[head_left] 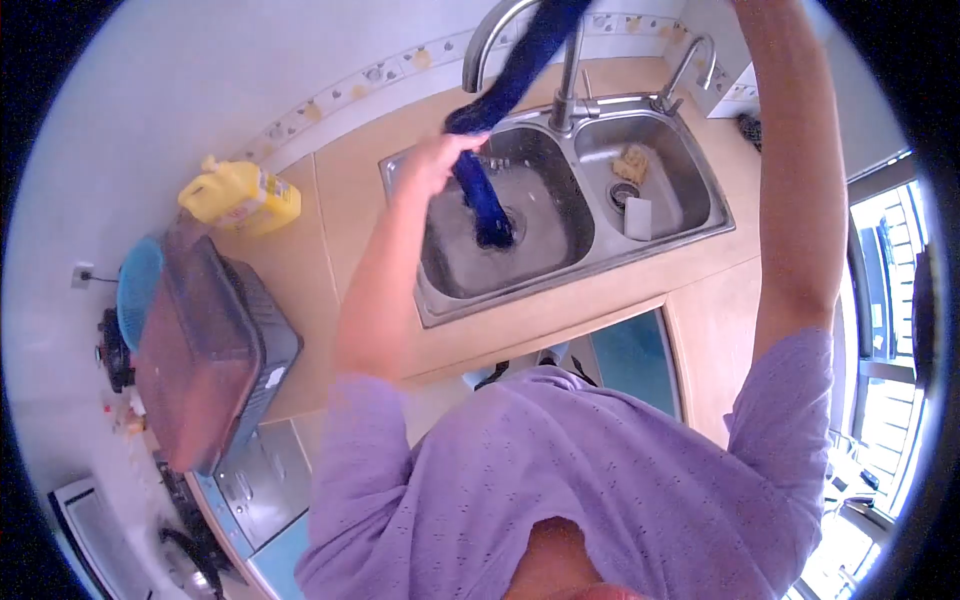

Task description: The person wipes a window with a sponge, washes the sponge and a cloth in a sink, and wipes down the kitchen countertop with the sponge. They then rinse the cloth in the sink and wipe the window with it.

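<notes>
We hold the blue cloth in our closed left hand, its lower end hanging into the left basin, presumably so drips land there; our right arm is raised, but its hand is out of view, so we cannot tell its grip.

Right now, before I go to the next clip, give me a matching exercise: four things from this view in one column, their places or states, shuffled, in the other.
Things
1. Dark blue cloth
2. Yellow jug
3. Left hand
4. Tan clump

Places or states
A. Inside the smaller basin
B. Gripping something
C. Lower end hanging in the larger basin
D. On the counter, toward the picture's left

Right pairs: 1-C, 2-D, 3-B, 4-A
</notes>
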{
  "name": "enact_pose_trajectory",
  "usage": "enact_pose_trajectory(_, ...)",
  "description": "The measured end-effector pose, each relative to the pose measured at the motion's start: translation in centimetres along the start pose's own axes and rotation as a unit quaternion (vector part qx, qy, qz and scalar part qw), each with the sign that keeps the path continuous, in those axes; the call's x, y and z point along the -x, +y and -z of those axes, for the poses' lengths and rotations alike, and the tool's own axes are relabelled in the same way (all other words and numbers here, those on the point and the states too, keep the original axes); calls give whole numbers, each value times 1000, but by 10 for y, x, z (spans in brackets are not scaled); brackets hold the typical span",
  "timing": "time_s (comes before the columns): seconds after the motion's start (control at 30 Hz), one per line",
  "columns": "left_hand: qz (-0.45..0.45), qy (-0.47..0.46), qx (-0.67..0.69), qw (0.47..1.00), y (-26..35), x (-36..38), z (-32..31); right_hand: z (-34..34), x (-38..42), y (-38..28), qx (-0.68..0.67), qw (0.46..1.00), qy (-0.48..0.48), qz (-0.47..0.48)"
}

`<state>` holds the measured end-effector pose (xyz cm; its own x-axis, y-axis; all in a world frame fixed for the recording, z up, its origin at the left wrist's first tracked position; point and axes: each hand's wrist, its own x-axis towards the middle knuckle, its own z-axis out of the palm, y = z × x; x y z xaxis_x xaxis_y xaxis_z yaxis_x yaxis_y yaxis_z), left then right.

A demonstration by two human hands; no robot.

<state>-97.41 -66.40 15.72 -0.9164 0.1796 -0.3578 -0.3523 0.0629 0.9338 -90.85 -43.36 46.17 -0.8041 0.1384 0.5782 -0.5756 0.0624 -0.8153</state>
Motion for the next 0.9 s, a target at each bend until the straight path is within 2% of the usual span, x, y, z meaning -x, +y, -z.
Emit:
enact_pose_trajectory(0.07,-10,20,-46,999,30,24,2,42,14,64,69,995,-79,-7)
enact_pose_trajectory(0.1,-46,20,-62,997,41,33,1,99,4,162,39,971,-181,-153)
enact_pose_trajectory(0.13,-84,20,-78,993,49,39,-1,78,55,164,37,978,-160,-129)
enact_pose_trajectory(0.17,-102,14,-60,993,51,39,-3,75,87,172,76,943,-255,-197)
enact_pose_trajectory(0.2,-120,8,-43,992,52,39,-7,83,122,232,40,932,-268,-242)
enact_pose_trajectory(0.23,-139,1,-28,990,56,38,-13,76,146,248,56,886,-321,-330)
enact_pose_trajectory(0.27,-145,6,-31,989,58,43,-21,72,188,311,-55,858,-284,-424)
enact_pose_trajectory(0.3,-151,11,-35,988,60,53,-31,58,227,361,-73,826,-298,-473)
enact_pose_trajectory(0.37,-153,30,-34,987,48,48,-42,33,252,360,-199,715,-206,-638)
enact_pose_trajectory(0.4,-140,26,-45,989,42,52,-48,8,248,328,-298,608,-96,-729)
enact_pose_trajectory(0.5,-142,-96,11,985,30,75,-55,-31,244,319,-397,644,-74,-650)
enact_pose_trajectory(0.57,-115,-100,84,985,18,76,-41,-52,247,362,-388,654,-9,-649)
enact_pose_trajectory(0.6,-104,-101,122,982,13,76,-31,-61,243,359,-381,661,22,-646)
enact_pose_trajectory(0.63,-114,-95,165,975,10,70,-14,-60,240,355,-377,636,54,-672)
enact_pose_trajectory(0.67,-100,-48,221,969,0,59,7,-60,234,347,-378,643,49,-664)
enact_pose_trajectory(0.73,-98,50,230,967,-30,36,44,-62,227,335,-377,658,40,-651)
enact_pose_trajectory(0.83,-30,156,332,930,-90,11,43,-83,200,285,-471,616,68,-628)
enact_pose_trajectory(0.87,-96,106,372,917,-111,5,29,-88,192,262,-483,615,59,-620)
enact_pose_trajectory(0.9,-109,140,401,899,-118,0,5,-91,187,236,-496,614,53,-612)
